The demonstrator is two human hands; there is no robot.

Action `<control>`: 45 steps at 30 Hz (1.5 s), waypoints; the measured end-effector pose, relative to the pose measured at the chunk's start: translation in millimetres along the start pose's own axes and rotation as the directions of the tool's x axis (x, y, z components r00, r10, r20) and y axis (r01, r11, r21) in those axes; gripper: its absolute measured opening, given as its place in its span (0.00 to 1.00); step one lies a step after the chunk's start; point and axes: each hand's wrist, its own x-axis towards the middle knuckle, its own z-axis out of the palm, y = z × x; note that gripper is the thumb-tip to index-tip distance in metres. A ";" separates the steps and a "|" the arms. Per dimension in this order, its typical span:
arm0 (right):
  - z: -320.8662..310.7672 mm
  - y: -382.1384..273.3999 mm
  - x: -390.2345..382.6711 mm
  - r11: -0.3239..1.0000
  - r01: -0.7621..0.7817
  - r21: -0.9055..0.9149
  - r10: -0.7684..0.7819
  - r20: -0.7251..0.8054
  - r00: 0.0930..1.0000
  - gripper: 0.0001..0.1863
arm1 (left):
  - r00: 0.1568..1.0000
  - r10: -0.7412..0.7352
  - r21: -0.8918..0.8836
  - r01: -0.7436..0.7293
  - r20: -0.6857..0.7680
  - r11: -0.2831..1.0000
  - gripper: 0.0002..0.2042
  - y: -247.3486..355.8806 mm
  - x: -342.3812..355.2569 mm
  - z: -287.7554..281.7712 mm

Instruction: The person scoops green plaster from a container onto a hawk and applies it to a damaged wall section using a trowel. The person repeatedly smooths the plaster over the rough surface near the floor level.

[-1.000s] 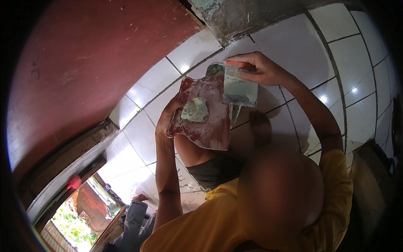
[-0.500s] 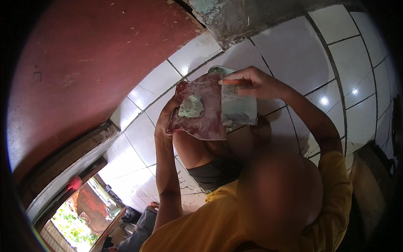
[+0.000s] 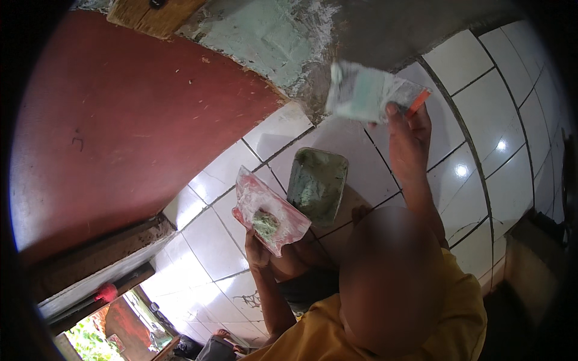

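Note:
My left hand grips the lower edge of a red board smeared with whitish paste. On the board sits a lump of pale green putty. My right hand is closed on a wide scraper with an orange handle strip, raised at the foot of the wall. Pale putty streaks its broad blade, which is slightly smeared by motion. Whether the blade touches the wall I cannot tell. Between my hands, a rectangular tray with green putty inside stands on the floor.
Above is a wall with a patchy green and grey cement surface, beside a large red panel. White tiles cover the floor. At lower left, another person's leg and foot show near a bright opening.
My right hand has carried the scraper from the board up to the wall. The board has come down and tilted in my left hand, uncovering the tray.

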 end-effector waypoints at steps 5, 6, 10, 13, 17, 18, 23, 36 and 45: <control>30.0 18.9 6.4 0.757 0.430 -0.491 -0.508 -0.031 0.861 0.08 | 0.996 -0.014 -0.150 0.028 0.092 0.988 0.23 2.6 8.3 -8.2; 33.6 21.7 7.5 0.661 0.496 -0.564 -0.588 0.022 0.809 0.10 | 0.990 -0.043 -0.152 0.064 0.135 0.986 0.23 4.2 10.0 -8.6; 49.1 36.5 12.2 0.481 0.597 -0.642 -0.699 0.130 0.703 0.11 | 0.991 -0.053 -0.126 0.069 0.125 0.990 0.23 6.7 12.9 -4.0; 51.3 42.2 11.9 0.416 0.605 -0.679 -0.718 0.162 0.677 0.11 | 0.984 -0.055 -0.161 0.083 0.167 0.984 0.23 7.4 14.8 1.5; 57.4 52.5 15.0 0.397 0.608 -0.688 -0.752 0.136 0.645 0.11 | 0.984 -0.072 -0.183 0.101 0.162 0.978 0.24 8.1 16.1 -10.4; 57.2 54.7 15.7 0.404 0.607 -0.684 -0.755 0.125 0.643 0.11 | 0.985 -0.075 -0.193 0.104 0.155 0.976 0.24 8.0 16.0 -10.5; 71.7 52.8 15.1 0.462 0.605 -0.648 -0.753 0.073 0.654 0.12 | 0.981 -0.064 -0.197 0.100 0.181 0.975 0.24 7.8 17.1 -17.1; 112.6 70.1 16.7 0.383 0.589 -0.711 -0.750 0.133 0.648 0.32 | 0.984 -0.059 -0.233 0.099 0.171 0.968 0.23 7.4 17.7 -22.4; 128.5 79.2 27.0 0.400 0.636 -0.660 -0.778 0.122 0.616 0.37 | 0.981 -0.069 -0.196 0.105 0.182 0.975 0.25 7.5 19.7 -22.7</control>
